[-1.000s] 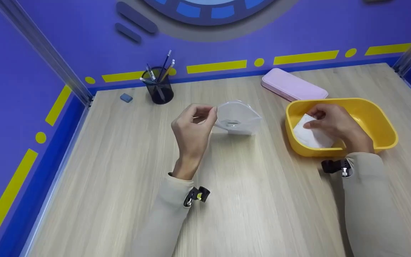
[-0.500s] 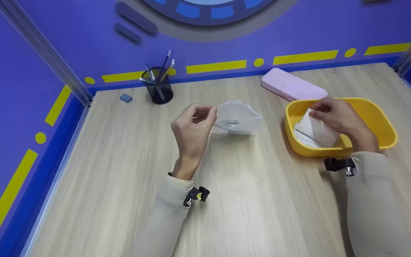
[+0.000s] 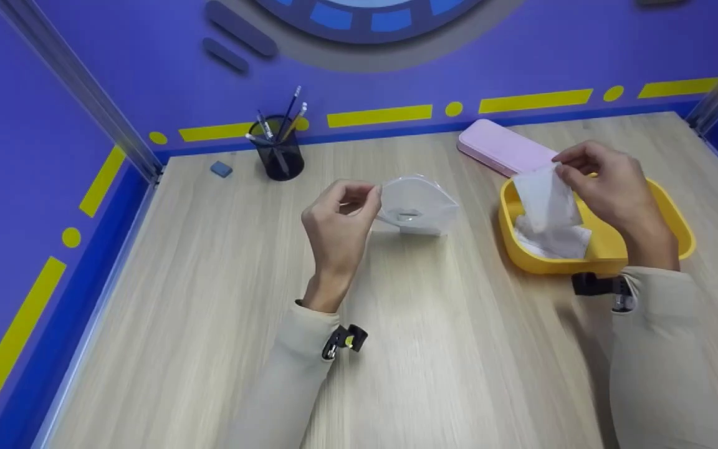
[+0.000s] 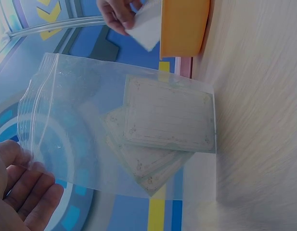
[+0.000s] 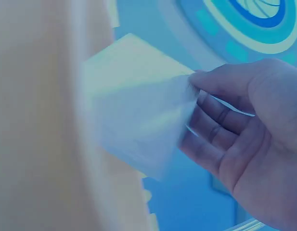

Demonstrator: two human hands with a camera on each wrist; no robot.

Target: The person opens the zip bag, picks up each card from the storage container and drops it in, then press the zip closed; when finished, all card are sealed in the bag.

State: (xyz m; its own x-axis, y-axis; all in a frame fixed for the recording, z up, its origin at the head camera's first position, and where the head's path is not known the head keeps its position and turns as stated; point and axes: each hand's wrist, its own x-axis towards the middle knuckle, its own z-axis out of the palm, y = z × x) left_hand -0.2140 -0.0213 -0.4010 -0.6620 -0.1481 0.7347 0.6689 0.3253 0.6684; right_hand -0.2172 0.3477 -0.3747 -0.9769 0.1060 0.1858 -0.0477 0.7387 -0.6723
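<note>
With thumb and fingers my left hand [image 3: 341,227] pinches the zip edge of a clear zip-lock bag [image 3: 424,202], which stands on the table with its mouth parted. Several cards with patterned borders [image 4: 168,115] lie fanned inside the bag, as the left wrist view shows. My right hand [image 3: 614,184] pinches the corner of a white card [image 3: 546,196] that hangs tilted over the left part of a yellow bin [image 3: 596,265]. Below it in the bin are more white cards [image 3: 555,243]. In the right wrist view the held card [image 5: 138,101] is pinched at one corner.
Behind the bin lies a pink case [image 3: 508,146], close to its rim. A black mesh pen cup [image 3: 281,159] with several pencils stands at the back left, a small blue eraser [image 3: 221,169] beside it. A blue wall panel [image 3: 384,81] rises behind the table [image 3: 209,312].
My right hand has lifted a white card up from the pile in the bin, moving up and slightly right. The left hand and the bag have stayed in place.
</note>
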